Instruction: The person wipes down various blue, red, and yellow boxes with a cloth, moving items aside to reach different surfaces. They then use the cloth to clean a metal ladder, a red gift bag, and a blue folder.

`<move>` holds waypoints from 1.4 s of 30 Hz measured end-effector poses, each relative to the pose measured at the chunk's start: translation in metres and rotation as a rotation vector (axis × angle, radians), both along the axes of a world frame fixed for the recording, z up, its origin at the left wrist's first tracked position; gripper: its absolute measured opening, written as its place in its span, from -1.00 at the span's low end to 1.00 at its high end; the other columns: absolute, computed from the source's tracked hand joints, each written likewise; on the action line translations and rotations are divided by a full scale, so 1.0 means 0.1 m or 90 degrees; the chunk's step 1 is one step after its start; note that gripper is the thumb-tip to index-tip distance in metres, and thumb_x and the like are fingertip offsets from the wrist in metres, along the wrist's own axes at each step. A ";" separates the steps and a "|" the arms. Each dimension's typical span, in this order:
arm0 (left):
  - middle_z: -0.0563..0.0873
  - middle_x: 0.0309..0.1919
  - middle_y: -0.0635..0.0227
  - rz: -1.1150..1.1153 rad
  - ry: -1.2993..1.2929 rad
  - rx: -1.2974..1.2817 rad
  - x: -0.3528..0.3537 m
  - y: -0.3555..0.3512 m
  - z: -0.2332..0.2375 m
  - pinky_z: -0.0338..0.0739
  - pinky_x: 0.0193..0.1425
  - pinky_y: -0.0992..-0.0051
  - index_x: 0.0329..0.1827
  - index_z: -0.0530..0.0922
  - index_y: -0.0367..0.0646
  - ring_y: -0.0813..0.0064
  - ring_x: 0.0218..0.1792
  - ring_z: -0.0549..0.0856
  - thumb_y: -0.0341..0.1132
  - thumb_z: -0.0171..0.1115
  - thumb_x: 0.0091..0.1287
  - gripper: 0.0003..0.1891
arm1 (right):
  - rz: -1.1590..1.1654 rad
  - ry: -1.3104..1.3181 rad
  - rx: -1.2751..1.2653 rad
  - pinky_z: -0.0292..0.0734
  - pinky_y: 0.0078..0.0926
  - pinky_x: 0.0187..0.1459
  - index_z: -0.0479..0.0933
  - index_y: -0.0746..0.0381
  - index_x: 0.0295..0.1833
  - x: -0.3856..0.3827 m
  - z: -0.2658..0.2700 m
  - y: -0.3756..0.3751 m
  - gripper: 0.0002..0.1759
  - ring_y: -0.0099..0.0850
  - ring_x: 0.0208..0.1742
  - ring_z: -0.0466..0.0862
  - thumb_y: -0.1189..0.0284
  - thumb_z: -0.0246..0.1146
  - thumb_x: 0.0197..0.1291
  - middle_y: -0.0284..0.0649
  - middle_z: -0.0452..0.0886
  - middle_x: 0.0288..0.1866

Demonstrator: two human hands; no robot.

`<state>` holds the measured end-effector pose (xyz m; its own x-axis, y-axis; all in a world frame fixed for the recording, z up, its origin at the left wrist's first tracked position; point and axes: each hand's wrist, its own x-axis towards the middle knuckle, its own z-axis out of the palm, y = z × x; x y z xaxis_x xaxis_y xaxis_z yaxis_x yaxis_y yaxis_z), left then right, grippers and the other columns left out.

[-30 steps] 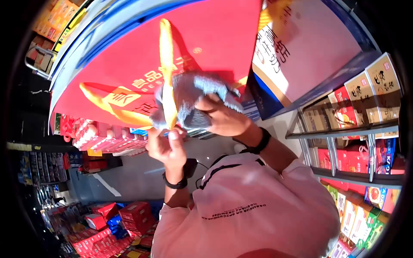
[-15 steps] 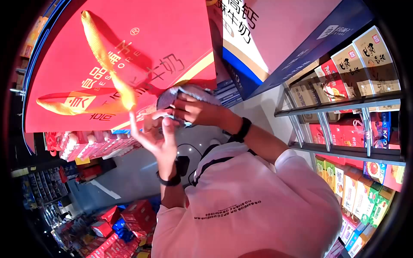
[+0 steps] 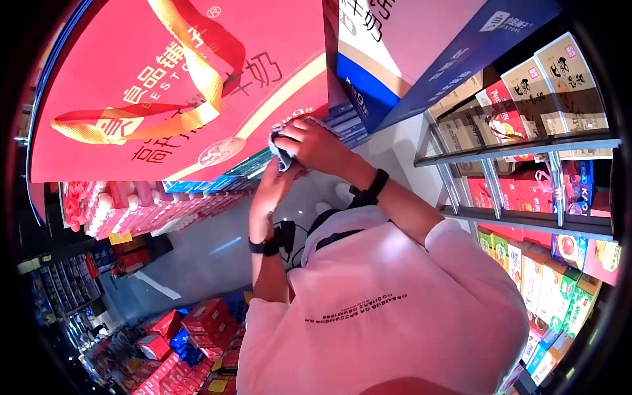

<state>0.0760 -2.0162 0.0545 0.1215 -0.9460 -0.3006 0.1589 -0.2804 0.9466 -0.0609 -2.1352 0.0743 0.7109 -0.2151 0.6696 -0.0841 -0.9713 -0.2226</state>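
A crumpled grey cloth [image 3: 281, 157] is bunched between my two hands, in front of the large red gift box. My right hand [image 3: 317, 150] has its fingers wrapped over the top of the cloth. From below, my left hand [image 3: 268, 191] closes on its lower edge; some of its fingertips are hidden. The red box [image 3: 276, 33] carries a looped yellow ribbon handle [image 3: 212, 85], which hangs against its face to the left of my hands.
A blue and pink box [image 3: 421, 72] stands right of the red one. Metal-framed shelves [image 3: 526, 151] with packaged goods line the right side. Pink packages [image 3: 158, 207] are packed below the red box, and red boxes [image 3: 210, 322] are stacked at lower left.
My left hand has left the yellow ribbon and come up to the cloth, its fingers no longer spread. The ribbon has dropped into a wider loop. My right hand has shifted slightly right.
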 end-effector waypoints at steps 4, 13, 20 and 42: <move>0.66 0.01 0.39 0.050 0.026 0.003 -0.02 0.00 0.01 0.56 0.17 0.45 0.21 0.51 -0.25 0.56 -0.01 0.67 -0.34 0.12 0.56 -0.73 | -0.145 0.010 0.047 0.57 -0.27 -0.05 0.54 0.15 0.00 -0.13 0.01 0.06 -0.65 -0.27 -0.05 0.63 0.44 0.33 0.03 -0.28 0.55 -0.19; 0.60 0.12 0.24 0.292 0.046 -0.216 -0.44 -0.22 -0.07 0.49 0.24 0.43 0.33 0.37 -0.23 0.47 0.14 0.59 -0.32 0.15 0.50 -0.61 | -0.237 0.041 0.217 0.64 -0.15 -0.25 0.44 0.19 0.08 -0.16 -0.27 0.01 -0.51 -0.10 -0.18 0.71 0.50 0.35 -0.04 -0.14 0.64 -0.17; 0.52 0.14 0.06 0.170 -0.384 -0.231 -0.49 -0.28 -0.52 0.58 0.21 0.32 0.46 0.34 -0.19 0.17 0.14 0.63 -0.56 0.22 0.27 -0.37 | -0.247 0.260 0.408 0.63 0.02 -0.21 0.59 0.23 0.01 -0.41 -1.21 -0.29 -0.68 0.09 -0.29 0.70 0.29 0.23 0.21 0.02 0.69 -0.31; 0.47 0.19 -0.02 0.552 -0.460 -0.177 -2.01 -1.23 -0.93 0.38 0.37 0.16 0.33 0.36 -0.19 -0.05 0.27 0.47 -0.48 0.33 0.17 -0.39 | 0.130 0.187 0.380 0.50 -0.08 0.11 0.59 0.38 0.10 -1.92 -1.89 -2.17 -0.70 -0.04 0.09 0.65 0.42 0.13 0.43 0.07 0.69 0.06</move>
<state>-0.1253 -2.1392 -0.0386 0.8189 -0.4841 0.3083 -0.4065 -0.1099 0.9070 -0.2529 -2.3523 -0.1144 0.9099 -0.3293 0.2524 -0.0509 -0.6925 -0.7196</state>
